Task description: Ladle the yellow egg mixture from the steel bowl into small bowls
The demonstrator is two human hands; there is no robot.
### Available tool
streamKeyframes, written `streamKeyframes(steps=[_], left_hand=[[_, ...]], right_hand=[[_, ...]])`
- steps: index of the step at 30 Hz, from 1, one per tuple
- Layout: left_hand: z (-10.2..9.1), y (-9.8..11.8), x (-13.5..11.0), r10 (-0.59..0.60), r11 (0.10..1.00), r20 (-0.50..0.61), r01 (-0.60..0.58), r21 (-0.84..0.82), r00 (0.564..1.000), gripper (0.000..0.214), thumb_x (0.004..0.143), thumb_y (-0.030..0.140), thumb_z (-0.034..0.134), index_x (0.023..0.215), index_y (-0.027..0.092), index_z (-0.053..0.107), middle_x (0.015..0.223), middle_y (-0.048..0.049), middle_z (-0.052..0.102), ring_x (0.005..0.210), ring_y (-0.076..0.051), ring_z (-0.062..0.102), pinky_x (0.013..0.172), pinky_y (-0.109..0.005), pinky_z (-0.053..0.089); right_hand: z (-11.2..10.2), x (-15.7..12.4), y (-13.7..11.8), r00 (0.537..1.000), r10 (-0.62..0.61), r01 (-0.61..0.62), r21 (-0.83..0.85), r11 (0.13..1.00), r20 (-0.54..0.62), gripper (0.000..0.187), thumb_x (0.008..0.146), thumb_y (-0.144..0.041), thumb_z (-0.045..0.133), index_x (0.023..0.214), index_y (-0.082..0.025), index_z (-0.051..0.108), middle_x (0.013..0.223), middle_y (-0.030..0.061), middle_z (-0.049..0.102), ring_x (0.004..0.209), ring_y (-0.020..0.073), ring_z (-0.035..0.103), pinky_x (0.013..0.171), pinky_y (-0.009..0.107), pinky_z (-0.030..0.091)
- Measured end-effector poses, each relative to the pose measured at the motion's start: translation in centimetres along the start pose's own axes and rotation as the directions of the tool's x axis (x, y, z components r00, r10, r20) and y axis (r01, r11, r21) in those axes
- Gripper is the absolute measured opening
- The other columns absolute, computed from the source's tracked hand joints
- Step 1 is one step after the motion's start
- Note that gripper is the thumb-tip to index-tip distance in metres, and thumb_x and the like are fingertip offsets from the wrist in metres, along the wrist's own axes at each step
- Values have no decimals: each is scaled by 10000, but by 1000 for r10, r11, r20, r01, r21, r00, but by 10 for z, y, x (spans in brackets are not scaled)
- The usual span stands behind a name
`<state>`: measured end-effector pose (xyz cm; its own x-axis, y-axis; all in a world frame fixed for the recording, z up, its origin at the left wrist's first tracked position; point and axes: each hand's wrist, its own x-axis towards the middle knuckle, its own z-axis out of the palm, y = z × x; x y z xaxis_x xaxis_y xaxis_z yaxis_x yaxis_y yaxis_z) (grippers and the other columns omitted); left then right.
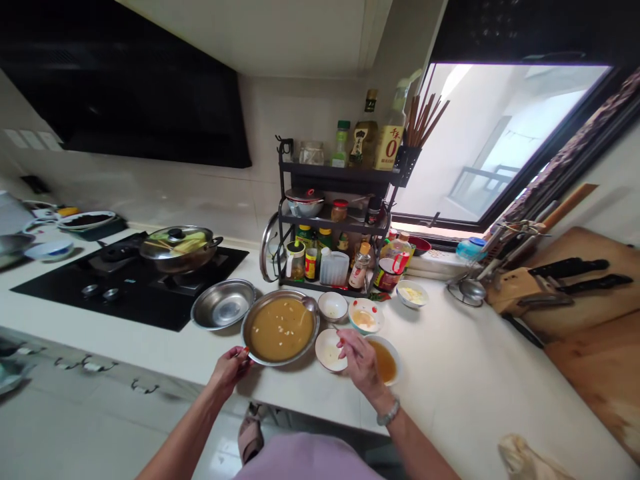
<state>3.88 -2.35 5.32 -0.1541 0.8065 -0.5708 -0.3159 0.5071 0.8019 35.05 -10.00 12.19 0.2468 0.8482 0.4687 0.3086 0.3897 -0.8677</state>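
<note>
Basin: on the counter, filled with brown liquid; spoon at its far-right rim.
Left hand: fingers clamped on the basin's near-left rim.
Right hand: over the gap between white bowl and broth bowl; cannot tell whether it grips anything.

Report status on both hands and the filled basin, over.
Left hand on rim of filled basin. Right hand over small bowls. Brown liquid inside basin. Small bowls crowd its right side.
</note>
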Motion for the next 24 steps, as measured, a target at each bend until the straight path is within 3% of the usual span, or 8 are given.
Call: streamKeyframes(steps=[3,6,11,15,20,24], left_hand=[[0,0,0,0,1000,-7,0,-8,1000,195,665,89,677,687,176,503,509,12,599,441,-111,582,453,-188,426],[-1,-2,2,1,1000,3,-1,0,1000,200,660,98,684,679,175,500,510,2,606,437,-114,581,444,-187,421],[-3,-4,6,3,1000,8,-3,-1,1000,207,657,101,685,671,176,492,515,-1,611,429,-117,581,434,-188,419],[-4,-4,7,3,1000,11,-3,1,1000,215,657,89,685,685,175,490,519,6,609,439,-115,591,444,-186,434],[-3,-3,6,-4,1000,-2,4,-9,1000,198,671,58,665,709,170,506,520,10,607,436,-111,593,446,-183,444],[-2,-2,5,-12,1000,-6,12,-16,1000,193,690,43,648,713,169,503,520,4,609,439,-113,596,448,-185,448]], right_hand=[[-26,6,6,990,8,-10,-17,1000,-139,224,875,-355,540,968,-228,699,753,33,674,540,154,614,543,300,556],[-59,12,21,939,82,-115,-80,990,-334,270,865,-406,542,980,-197,670,656,7,651,512,159,604,558,308,555],[-95,8,51,913,136,-220,-184,958,-384,395,815,-515,567,967,-164,666,612,-1,640,462,157,596,509,303,531],[-95,1,61,897,190,-255,-116,960,-399,402,783,-537,605,924,-166,668,589,-4,643,443,147,590,491,287,523],[-85,2,63,723,413,-345,229,910,-553,393,686,-527,703,817,-168,617,505,-2,643,409,165,600,440,284,525],[-89,6,62,687,433,-327,283,902,-583,394,665,-521,707,791,-166,592,482,-5,639,404,168,610,443,289,537]])
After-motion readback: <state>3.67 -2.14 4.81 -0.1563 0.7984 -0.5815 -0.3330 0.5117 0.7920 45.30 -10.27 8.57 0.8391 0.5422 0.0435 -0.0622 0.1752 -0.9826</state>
